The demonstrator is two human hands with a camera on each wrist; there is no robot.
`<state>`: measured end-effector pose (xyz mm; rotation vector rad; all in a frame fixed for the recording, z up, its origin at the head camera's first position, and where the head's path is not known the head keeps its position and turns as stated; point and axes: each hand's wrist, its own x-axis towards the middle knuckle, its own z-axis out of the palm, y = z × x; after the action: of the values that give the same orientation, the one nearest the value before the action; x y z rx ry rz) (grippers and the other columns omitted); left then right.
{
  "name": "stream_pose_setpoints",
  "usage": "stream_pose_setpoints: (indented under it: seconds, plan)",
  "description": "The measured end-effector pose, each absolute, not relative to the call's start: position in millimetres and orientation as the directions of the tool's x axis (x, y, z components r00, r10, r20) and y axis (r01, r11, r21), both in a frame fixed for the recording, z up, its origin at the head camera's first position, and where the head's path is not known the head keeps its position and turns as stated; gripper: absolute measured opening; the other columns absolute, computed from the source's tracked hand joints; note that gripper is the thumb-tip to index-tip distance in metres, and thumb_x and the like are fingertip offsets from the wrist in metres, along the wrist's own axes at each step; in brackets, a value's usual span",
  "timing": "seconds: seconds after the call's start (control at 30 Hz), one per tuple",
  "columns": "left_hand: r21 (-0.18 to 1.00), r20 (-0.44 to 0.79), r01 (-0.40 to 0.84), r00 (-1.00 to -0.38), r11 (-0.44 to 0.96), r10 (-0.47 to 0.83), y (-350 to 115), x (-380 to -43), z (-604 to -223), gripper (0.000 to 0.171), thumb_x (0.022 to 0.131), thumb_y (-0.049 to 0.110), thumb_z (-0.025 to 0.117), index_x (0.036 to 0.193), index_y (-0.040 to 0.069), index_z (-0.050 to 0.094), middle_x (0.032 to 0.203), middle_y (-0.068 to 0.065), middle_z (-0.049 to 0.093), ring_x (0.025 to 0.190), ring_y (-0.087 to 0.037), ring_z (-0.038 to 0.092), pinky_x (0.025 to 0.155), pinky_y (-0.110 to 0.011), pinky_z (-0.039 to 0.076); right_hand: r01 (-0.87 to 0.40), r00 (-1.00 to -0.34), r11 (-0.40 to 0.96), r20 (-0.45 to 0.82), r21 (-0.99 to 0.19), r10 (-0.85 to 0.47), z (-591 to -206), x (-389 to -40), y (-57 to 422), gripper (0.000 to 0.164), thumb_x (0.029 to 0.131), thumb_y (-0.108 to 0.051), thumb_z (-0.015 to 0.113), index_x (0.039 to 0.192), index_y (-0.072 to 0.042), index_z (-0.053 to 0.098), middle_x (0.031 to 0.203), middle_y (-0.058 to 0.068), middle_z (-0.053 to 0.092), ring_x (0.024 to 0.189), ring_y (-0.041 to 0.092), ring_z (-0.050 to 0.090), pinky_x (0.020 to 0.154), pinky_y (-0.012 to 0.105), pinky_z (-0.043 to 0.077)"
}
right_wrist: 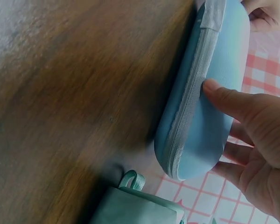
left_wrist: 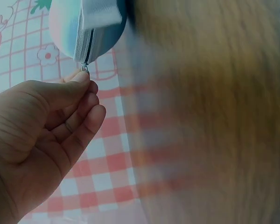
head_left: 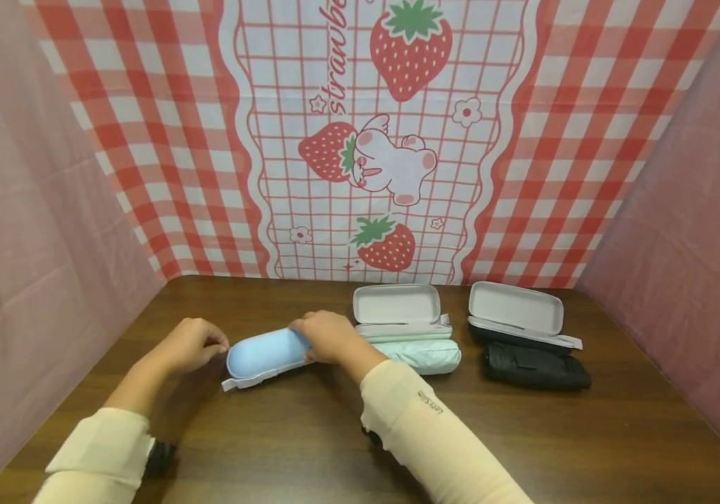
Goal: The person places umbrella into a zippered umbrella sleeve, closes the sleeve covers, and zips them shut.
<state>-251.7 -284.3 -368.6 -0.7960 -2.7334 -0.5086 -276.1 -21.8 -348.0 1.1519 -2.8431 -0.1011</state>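
Note:
A light blue hard zip case (head_left: 265, 352) lies closed on the wooden table, left of centre, with a grey zip along its side and a pale fabric tab (head_left: 229, 384) at its left end. In the left wrist view, the thumb and forefinger of my left hand (left_wrist: 42, 121) pinch the small metal zip pull (left_wrist: 85, 68) at the case's end. My right hand (head_left: 328, 334) grips the case's other end. The right wrist view has the thumb (right_wrist: 219, 93) beside the zip and the other fingers round the far side.
Right of the blue case, a mint folded umbrella (head_left: 426, 355) lies before an open mint case (head_left: 396, 304) with grey lining. Farther right, a black folded umbrella (head_left: 535, 366) lies before an open black case (head_left: 516, 308). A strawberry-print cloth (head_left: 366, 203) hangs behind the table.

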Motion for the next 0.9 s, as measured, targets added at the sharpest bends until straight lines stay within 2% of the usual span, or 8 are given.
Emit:
stream_pose_setpoints:
  seconds: [0.33, 0.6, 0.9]
  plan:
    - [0.291, 0.297, 0.517, -0.848, 0.805, 0.438, -290, -246, -373, 0.005, 0.073, 0.008, 0.068, 0.069, 0.010, 0.069, 0.066, 0.009, 0.063, 0.063, -0.004, 0.054, 0.059, -0.028, 0.046, -0.642, -0.758, 0.753, 0.032, 0.145, -0.652, -351, -277, -23, 0.061, 0.073, -0.044, 0.066, 0.128, -0.026, 0.047, 0.112, -0.002, 0.056, 0.099, 0.018, 0.053, 0.070, 0.036, 0.048]
    - [0.336, 0.288, 0.510, -0.856, 0.792, 0.430, -289, -245, -374, 0.007, 0.073, 0.005, 0.068, 0.068, 0.010, 0.068, 0.063, 0.009, 0.062, 0.060, -0.002, 0.053, 0.056, -0.025, 0.046, -0.624, -0.768, 0.762, 0.043, 0.173, -0.639, -351, -278, -21, 0.061, 0.076, -0.046, 0.062, 0.131, -0.026, 0.043, 0.111, 0.000, 0.055, 0.099, 0.019, 0.051, 0.067, 0.038, 0.048]
    - [0.407, 0.246, 0.540, -0.841, 0.737, 0.481, -282, -244, -380, 0.009, 0.072, 0.001, 0.066, 0.068, 0.010, 0.065, 0.061, 0.009, 0.059, 0.053, 0.001, 0.044, 0.048, -0.020, 0.041, -0.612, -0.776, 0.768, 0.041, 0.188, -0.629, -353, -280, -23, 0.061, 0.079, -0.048, 0.058, 0.133, -0.025, 0.041, 0.114, 0.002, 0.053, 0.102, 0.021, 0.048, 0.068, 0.038, 0.048]
